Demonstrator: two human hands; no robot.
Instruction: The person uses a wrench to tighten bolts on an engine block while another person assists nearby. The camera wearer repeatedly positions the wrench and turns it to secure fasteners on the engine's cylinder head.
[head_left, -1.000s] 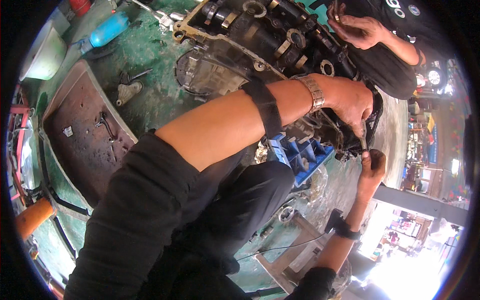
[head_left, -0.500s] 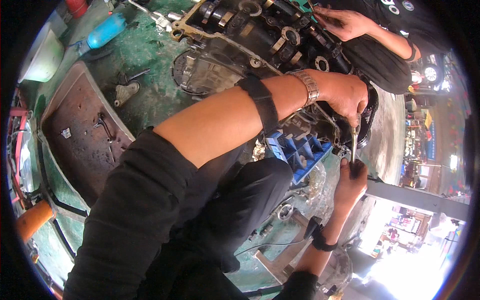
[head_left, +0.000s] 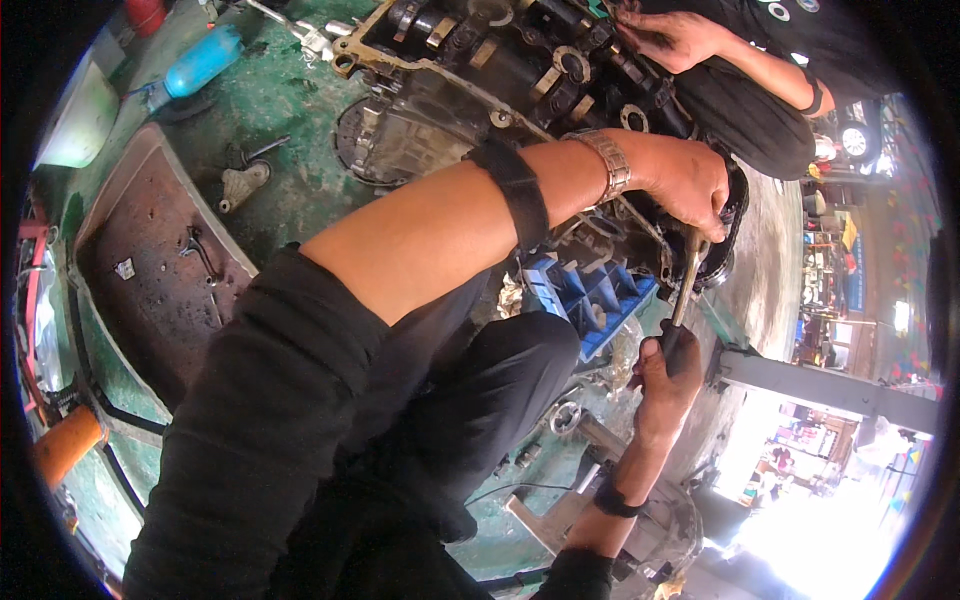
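A dark, oily engine block (head_left: 500, 60) lies on a green-stained bench (head_left: 280, 100). My left arm crosses the picture from lower left. My left hand (head_left: 690, 185), with a metal watch on the wrist, is closed over the head of a metal wrench (head_left: 685, 285) at the engine's near right corner. My right hand (head_left: 665, 375) comes up from below and grips the lower end of the wrench's handle. The wrench's head is hidden under my left fingers.
Another person's hand (head_left: 670, 35) rests on the engine's far side. A blue plastic bin (head_left: 585, 295) sits below the engine. A rusty metal tray (head_left: 150, 260) holding a small tool lies at left, with a blue bottle (head_left: 200, 62) and an orange handle (head_left: 65, 445).
My right hand has swung the wrench handle down and to the left. My left hand stays on the wrench's head. The other person's hand has shifted along the engine.
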